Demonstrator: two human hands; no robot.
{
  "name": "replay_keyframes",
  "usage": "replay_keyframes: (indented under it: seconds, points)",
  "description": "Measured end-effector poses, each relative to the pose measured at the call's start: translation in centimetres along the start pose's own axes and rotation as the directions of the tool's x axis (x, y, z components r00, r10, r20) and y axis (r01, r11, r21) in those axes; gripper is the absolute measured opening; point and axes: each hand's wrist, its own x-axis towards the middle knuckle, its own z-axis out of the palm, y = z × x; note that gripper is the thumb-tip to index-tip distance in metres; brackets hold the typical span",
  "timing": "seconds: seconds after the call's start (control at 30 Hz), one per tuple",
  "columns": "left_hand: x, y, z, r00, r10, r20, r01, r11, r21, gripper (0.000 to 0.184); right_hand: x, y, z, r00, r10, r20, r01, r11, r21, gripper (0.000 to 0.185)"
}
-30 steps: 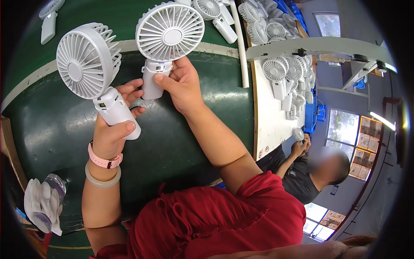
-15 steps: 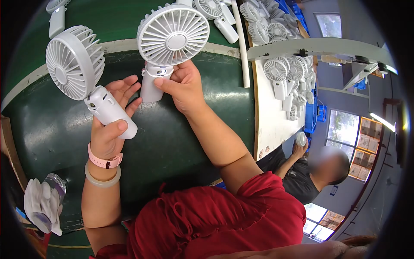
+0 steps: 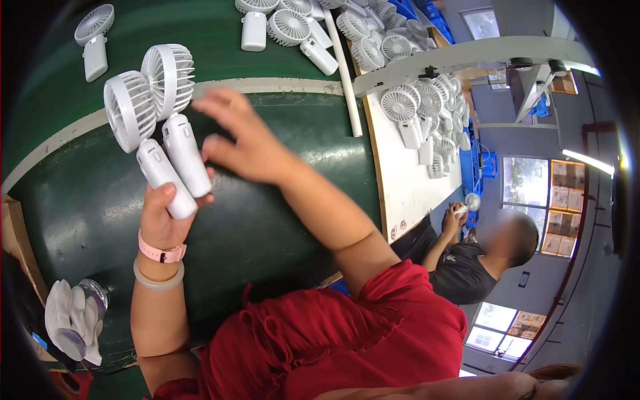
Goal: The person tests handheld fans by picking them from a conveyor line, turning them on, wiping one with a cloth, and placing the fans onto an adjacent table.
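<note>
Two white handheld fans are gripped side by side in my left hand (image 3: 165, 217). The nearer handheld fan (image 3: 167, 179) has its handle under my thumb. Behind it, the second handheld fan (image 3: 187, 155) leans with its round grille against the first one's. Just right of their handles is my right hand (image 3: 250, 147), slightly blurred, its fingers apart and nothing in them. Whether its thumb touches the second handle I cannot tell.
Several white fans (image 3: 290, 27) lie on the green surface beyond a pale strip. More fans (image 3: 427, 100) are heaped on a white table (image 3: 393, 193) at right, where a person (image 3: 463, 267) holds one. Gloves (image 3: 70, 320) lie at lower left.
The fan from my right hand is now in my left hand beside the first one. My right hand has let go and its fingers are spread. The view has shifted slightly.
</note>
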Motion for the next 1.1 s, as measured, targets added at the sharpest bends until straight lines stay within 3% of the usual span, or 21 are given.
replay_keyframes:
  seconds: [0.03,0.07,0.1,0.17,0.2,0.23,0.37,0.43,0.47,0.5,0.53,0.57,0.6,0.7,1.1]
  points:
    - [0.1,0.2,-0.3,1.0,-0.02,-0.006,0.02,0.999,-0.033,0.066,0.7,2.2,-0.6,0.997,0.043,-0.065,-0.038,0.996,0.079,0.047]
    - [0.0,0.2,-0.4,1.0,-0.022,-0.007,0.021,0.999,-0.032,0.066,1.8,3.8,-2.3,0.989,0.083,-0.123,-0.096,0.989,-0.109,0.044]
    - [0.1,0.2,-0.4,1.0,-0.024,0.015,0.024,0.999,-0.048,0.066,2.5,6.9,-3.9,0.974,-0.047,-0.222,-0.052,0.907,-0.418,0.044]
    - [0.2,0.1,-0.4,0.999,-0.02,0.04,0.023,0.998,-0.063,0.066,3.0,12.2,-7.7,0.924,0.059,-0.377,-0.306,0.705,-0.64,0.049]
    - [0.2,0.1,-0.3,0.999,-0.011,0.038,0.012,0.999,-0.042,0.067,2.9,13.9,-9.4,0.902,0.103,-0.418,-0.391,0.603,-0.695,0.054]
    - [0.2,0.1,-0.2,0.999,-0.001,0.034,0.002,1.0,-0.022,0.068,2.7,13.9,-10.5,0.856,0.255,-0.449,-0.511,0.541,-0.668,0.059]
    - [0.2,0.2,0.1,1.0,0.012,0.008,-0.012,1.0,-0.002,0.07,1.9,13.4,-11.4,0.867,0.418,-0.269,-0.448,0.422,-0.788,0.055]
    - [0.0,0.3,0.1,1.0,-0.012,0.025,0.013,1.0,-0.019,0.07,1.9,13.0,-10.0,0.887,0.304,-0.347,-0.444,0.765,-0.466,0.049]
    - [0.0,0.3,0.0,1.0,-0.012,0.025,0.013,1.0,-0.024,0.07,1.8,11.3,-9.7,0.781,0.599,-0.179,-0.545,0.792,0.276,0.041]
    - [-0.1,0.3,0.0,0.999,-0.022,0.032,0.023,0.999,-0.038,0.07,1.4,8.9,-9.2,0.751,0.66,0.0,-0.477,0.544,0.69,0.039]
    - [-0.1,0.4,0.0,0.999,-0.028,0.042,0.03,0.998,-0.05,0.071,0.8,6.8,-7.7,0.801,0.581,0.144,-0.292,0.169,0.941,0.043]
    - [-0.1,0.3,0.0,0.999,-0.024,0.045,0.026,0.998,-0.052,0.071,0.2,4.6,-6.4,0.876,0.4,0.271,-0.219,-0.172,0.96,0.049]
    - [-0.1,0.2,-0.2,0.998,-0.016,0.064,0.02,0.998,-0.064,0.071,-0.4,3.2,-5.3,0.907,0.268,0.323,-0.239,-0.302,0.923,0.052]
    - [-0.1,0.3,-0.3,0.995,0.009,0.098,-0.002,0.997,-0.076,0.074,-1.8,0.4,-2.1,0.921,0.19,0.341,-0.235,-0.428,0.873,0.061]
    - [0.0,-0.1,-0.2,0.995,-0.011,0.098,0.008,1.0,0.023,0.083,-2.3,2.2,-0.2,0.941,0.131,0.312,-0.253,-0.341,0.905,0.064]
